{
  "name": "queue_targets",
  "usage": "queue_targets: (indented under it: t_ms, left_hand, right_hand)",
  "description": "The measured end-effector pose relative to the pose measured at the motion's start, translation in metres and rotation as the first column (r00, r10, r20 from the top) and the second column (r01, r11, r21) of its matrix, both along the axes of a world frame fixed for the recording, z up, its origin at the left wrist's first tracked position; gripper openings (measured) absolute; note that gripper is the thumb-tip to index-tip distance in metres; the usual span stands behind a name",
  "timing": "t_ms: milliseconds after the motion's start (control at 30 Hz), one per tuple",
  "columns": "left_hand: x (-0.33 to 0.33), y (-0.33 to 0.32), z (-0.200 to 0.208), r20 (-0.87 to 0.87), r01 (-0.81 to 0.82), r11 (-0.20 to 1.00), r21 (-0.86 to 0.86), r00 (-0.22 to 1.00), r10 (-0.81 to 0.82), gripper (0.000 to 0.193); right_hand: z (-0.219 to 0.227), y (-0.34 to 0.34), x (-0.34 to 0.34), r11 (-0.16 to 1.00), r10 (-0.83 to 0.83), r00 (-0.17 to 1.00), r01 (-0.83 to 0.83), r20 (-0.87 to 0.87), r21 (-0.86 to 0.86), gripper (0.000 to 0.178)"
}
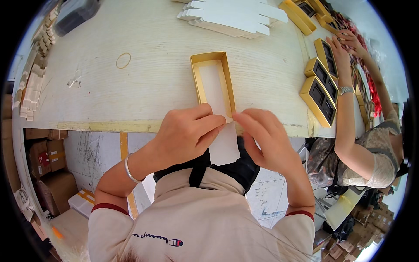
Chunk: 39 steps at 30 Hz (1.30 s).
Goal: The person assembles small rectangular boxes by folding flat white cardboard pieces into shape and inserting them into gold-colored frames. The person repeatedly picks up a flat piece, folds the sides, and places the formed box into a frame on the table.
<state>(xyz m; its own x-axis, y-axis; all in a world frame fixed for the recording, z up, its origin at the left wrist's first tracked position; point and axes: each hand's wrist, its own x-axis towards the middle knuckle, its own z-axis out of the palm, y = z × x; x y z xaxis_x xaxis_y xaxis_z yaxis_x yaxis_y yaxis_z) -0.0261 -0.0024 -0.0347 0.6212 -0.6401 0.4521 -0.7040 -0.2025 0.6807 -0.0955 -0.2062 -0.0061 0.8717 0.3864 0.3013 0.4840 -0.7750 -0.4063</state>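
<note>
Left hand [185, 133]: fingers curled together, tips pinched on the near end of a white card insert [223, 146] at the table's near edge.
Right hand [266, 139]: fingers stretched and pressed side by side, tips at the same end of the insert, from about 3 o'clock of it; whether they grip it or only rest on it I cannot tell, as the hand blurs.
White card insert: its near part hangs off the table edge over the lap, at 6 o'clock of the gold tray [212, 83]; its far end looks to run into the tray.
Gold tray: an open, shallow gold-rimmed box with a pale floor, lying flat and lengthwise away from the person, near end touching the fingertips.
Risk, creasing: the unsupported half of the insert could fold if both hands press down at the edge.
Risk, sliding: a push could skate the light tray toward 12 o'clock on the wooden table [131, 96].
Risk, skew: uneven pressure could seat the insert crooked against one wall.
Neighbour: another person's hand [340, 54] works gold boxes with dark inserts [322, 87] at 2 o'clock, well apart.
Other: stack of white flat cartons [235, 17] at 12 o'clock; rubber band [123, 60] at 10 o'clock.
</note>
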Motion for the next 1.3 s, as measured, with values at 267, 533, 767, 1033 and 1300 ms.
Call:
queue_targets:
  t_ms: [267, 533, 767, 1033, 1300]
  left_hand:
    - [0.003, 0.001, 0.003, -0.042, 0.026, 0.999, 0.044, 0.999, -0.024, 0.012]
    - [0.012, 0.008, 0.023, -0.550, 0.120, 0.988, -0.099, 0.821, -0.155, 0.018]
    - [0.008, 0.003, 0.024, -0.566, -0.017, 1.000, -0.014, 0.824, 0.006, 0.020]
    - [0.005, 0.001, 0.013, -0.098, -0.158, 0.981, 0.109, 0.981, 0.169, 0.016]
    - [-0.006, 0.003, 0.001, 0.312, -0.229, 0.951, 0.209, 0.937, 0.157, 0.016]
  right_hand:
    - [-0.037, -0.003, 0.000, 0.992, 0.116, 0.927, -0.127, 0.356, 0.007, 0.038]
    - [-0.018, 0.005, 0.024, 0.884, 0.067, 0.997, -0.041, -0.038, 0.466, 0.026]
    - [-0.026, 0.025, 0.021, 0.566, 0.058, 0.961, 0.191, -0.271, 0.802, 0.032]
    - [-0.030, 0.020, 0.020, 0.999, -0.051, 0.944, 0.046, 0.327, 0.023, 0.045]
    - [-0.013, 0.027, 0.025, 0.975, 0.014, 0.964, 0.045, 0.265, -0.216, 0.021]
